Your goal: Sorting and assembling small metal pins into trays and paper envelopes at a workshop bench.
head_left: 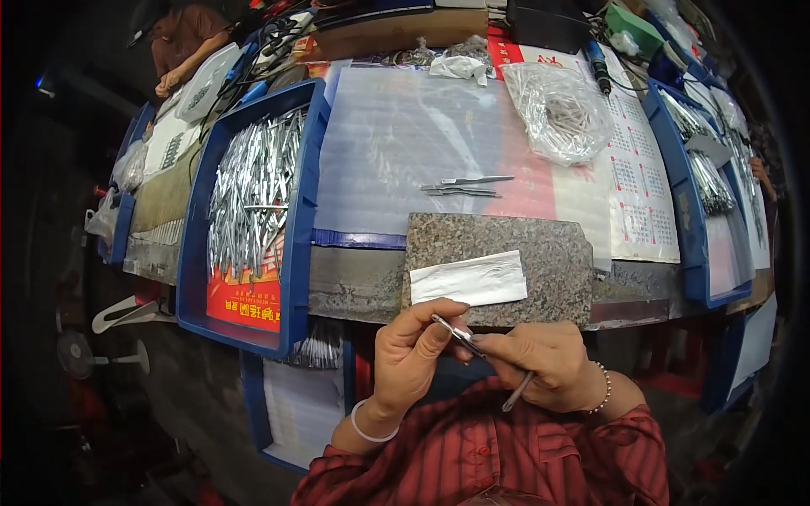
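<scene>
Workshop bench (363, 287), cluttered, seen from above; dark surroundings beyond its edges.

Item 1: metal tool (477, 354), slim and silvery, held in front of the chest between both hands. Long axis runs diagonally, upper-left tip to lower-right tail. Left hand (413, 354): thumb and fingers pressed together, pinching the upper tip. Right hand (548, 363): fingers curled closed about the middle, the tail sticking out below the fist. Right hand lies nearer the tool's bulk; left meets only its end.

Item 2: granite slab (540, 253), speckled grey, just beyond the hands at the bench edge, bearing a white folded sheet (472, 281).

Item 3: loose metal pieces (464, 187), a few, on a translucent mat (396, 143) farther back.

Item 4: blue tray (299, 244), to the left, heaped with silvery metal blanks (253, 194).

Item 5: clear bag (561, 114) of similar parts, far right of centre; second blue tray (675, 177) at the right rim.

Not determinable: exact form of the tool's tip, hidden by the left thumb; the mid-section, covered by the right palm. Lower storage under the bench is cut off and dim.
</scene>
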Motion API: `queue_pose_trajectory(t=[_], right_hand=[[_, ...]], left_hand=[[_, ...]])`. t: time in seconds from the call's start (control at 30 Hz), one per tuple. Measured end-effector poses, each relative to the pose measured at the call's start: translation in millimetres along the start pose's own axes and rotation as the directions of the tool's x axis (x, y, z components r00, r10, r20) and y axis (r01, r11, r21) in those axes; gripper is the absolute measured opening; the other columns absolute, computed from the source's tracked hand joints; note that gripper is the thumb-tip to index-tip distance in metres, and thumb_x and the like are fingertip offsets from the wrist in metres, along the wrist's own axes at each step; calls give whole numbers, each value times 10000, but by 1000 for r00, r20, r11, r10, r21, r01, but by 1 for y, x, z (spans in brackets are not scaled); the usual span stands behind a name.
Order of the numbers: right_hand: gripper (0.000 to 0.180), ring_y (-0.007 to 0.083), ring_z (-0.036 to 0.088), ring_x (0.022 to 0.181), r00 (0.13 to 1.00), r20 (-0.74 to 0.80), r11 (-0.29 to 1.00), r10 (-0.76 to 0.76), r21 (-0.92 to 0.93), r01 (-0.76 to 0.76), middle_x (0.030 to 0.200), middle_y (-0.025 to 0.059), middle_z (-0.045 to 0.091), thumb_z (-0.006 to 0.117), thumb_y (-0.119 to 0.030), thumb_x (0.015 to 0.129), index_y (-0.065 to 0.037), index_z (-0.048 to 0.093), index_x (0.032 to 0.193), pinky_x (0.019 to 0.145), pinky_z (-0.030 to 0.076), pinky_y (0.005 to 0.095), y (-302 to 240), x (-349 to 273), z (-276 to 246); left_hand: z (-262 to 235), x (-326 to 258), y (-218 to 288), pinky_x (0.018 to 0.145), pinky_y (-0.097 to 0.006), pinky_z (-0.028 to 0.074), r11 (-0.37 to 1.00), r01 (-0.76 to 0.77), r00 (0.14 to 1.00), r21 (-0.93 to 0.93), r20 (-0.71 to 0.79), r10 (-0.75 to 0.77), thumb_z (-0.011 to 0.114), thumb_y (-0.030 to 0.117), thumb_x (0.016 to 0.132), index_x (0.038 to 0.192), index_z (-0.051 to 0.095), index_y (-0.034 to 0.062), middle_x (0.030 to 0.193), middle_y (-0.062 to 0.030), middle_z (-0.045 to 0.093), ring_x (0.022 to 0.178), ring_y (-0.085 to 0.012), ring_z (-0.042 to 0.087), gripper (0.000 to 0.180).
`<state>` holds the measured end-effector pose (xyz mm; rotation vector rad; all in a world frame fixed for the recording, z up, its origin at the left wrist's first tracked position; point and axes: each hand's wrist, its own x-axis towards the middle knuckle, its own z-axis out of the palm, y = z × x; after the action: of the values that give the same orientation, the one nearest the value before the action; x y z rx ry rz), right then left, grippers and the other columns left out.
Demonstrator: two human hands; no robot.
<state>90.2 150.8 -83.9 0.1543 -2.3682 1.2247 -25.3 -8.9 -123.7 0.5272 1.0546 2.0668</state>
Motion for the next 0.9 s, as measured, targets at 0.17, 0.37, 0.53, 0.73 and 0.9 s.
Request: queue_pose_trajectory(t=[0.17,0.37,0.53,0.73,0.9], right_hand=[[370,189,572,512,998,65,1000,-3,-26,5,624,41,528,699,13,757,-26,659,1122,439,456,315,2,0,0],[346,171,552,490,999,27,999,-22,-49,23,599,20,503,705,-24,733,-15,668,1076,420,440,308,9,-6,11],[302,144,548,493,985,130,980,-116,-149,135,604,15,508,713,-35,695,-16,672,994,403,424,293,7,-2,-10],[188,203,604,559,995,89,960,-34,-274,58,722,79,608,690,-184,855,-14,639,917,477,483,328,21,5,-28],[436,275,601,648,989,-89,973,121,-186,-136,993,156,682,481,-400,991,8,636,997,567,488,341,21,18,-41]], left_hand=[[0,0,2,700,-242,529,997,18,999,77,-27,-16,603,171,962,1169,606,-52,944,-91,656,756,-127,636,304],[-3,0,3,697,-230,531,993,76,997,89,-42,-72,602,113,963,1087,628,-39,912,-82,668,758,-125,651,199],[-14,14,23,707,-254,530,847,-31,975,531,202,-91,659,-28,871,1009,659,-33,872,-95,677,780,-161,669,139],[-13,23,19,657,-335,460,320,-487,868,812,413,274,750,-18,728,872,675,35,789,-90,665,681,-242,625,171],[-40,32,-2,850,-384,367,8,-392,866,920,366,341,759,64,731,919,646,83,867,-45,640,933,-254,616,220]])
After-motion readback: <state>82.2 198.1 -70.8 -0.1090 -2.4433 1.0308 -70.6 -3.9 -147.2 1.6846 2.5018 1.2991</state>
